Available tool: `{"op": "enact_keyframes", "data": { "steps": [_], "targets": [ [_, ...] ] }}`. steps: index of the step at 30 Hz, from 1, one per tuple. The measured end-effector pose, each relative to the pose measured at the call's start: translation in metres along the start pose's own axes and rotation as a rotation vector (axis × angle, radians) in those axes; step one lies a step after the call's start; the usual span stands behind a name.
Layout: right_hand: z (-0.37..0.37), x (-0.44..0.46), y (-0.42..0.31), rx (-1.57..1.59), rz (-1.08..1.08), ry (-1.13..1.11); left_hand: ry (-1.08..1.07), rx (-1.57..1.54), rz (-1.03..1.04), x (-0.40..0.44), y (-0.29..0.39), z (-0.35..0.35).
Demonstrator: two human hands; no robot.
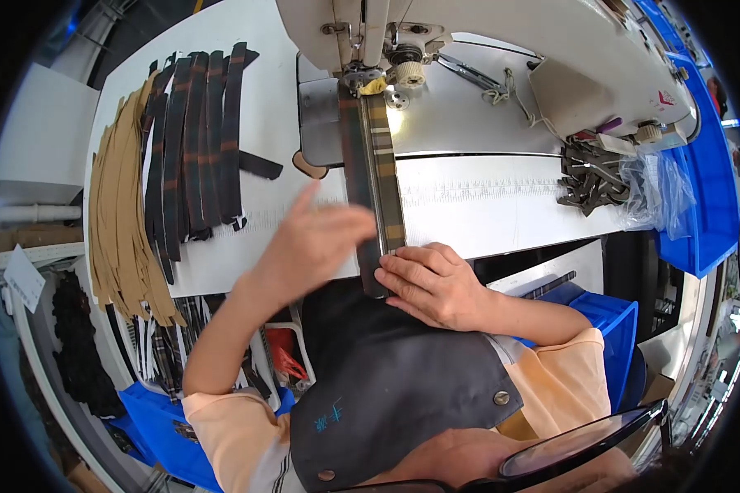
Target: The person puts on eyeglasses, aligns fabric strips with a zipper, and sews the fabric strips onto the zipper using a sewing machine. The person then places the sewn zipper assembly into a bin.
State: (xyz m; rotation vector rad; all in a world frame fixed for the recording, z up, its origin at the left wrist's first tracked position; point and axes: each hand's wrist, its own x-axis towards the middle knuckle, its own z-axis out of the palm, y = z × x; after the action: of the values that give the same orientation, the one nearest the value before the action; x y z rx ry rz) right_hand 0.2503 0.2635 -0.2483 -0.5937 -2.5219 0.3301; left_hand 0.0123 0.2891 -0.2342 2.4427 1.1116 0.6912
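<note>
A long plaid fabric strip (384, 156) with a zipper-like line down its middle runs from under the sewing machine's needle area (362, 82) toward the table's front edge. My right hand (432, 286) pinches the near end of this strip between thumb and fingers. Over the strip's left side hovers my left hand (321, 238), blurred by motion, its index finger and thumb spread apart; whether it touches the fabric cannot be made out.
Tan strips (123, 197) and dark plaid strips (197, 140) lie on the table's left side. Tweezers or scissors (473, 76) rest on the machine bed. A pile of dark pieces (592, 177), a plastic bag (662, 197) and a blue bin (711, 222) are at right.
</note>
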Motion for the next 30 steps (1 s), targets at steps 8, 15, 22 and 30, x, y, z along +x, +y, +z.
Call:
{"op": "enact_keyframes", "data": {
  "steps": [8, 15, 22, 30],
  "targets": [
    [-0.004, 0.003, 0.004, 0.023, -0.012, -0.041, 0.17, 0.331, -0.137, 0.056, -0.062, 0.002],
    [-0.005, 0.005, 0.009, -0.003, -0.044, -0.059, 0.091, 0.281, -0.143, 0.059, -0.062, -0.009],
    [-0.006, 0.01, 0.018, 0.001, -0.065, -0.064, 0.051, 0.277, -0.181, 0.065, -0.067, -0.013],
    [-0.008, 0.016, 0.025, -0.019, -0.058, -0.079, 0.109, 0.375, -0.118, 0.056, -0.057, -0.002]
  ]
}}
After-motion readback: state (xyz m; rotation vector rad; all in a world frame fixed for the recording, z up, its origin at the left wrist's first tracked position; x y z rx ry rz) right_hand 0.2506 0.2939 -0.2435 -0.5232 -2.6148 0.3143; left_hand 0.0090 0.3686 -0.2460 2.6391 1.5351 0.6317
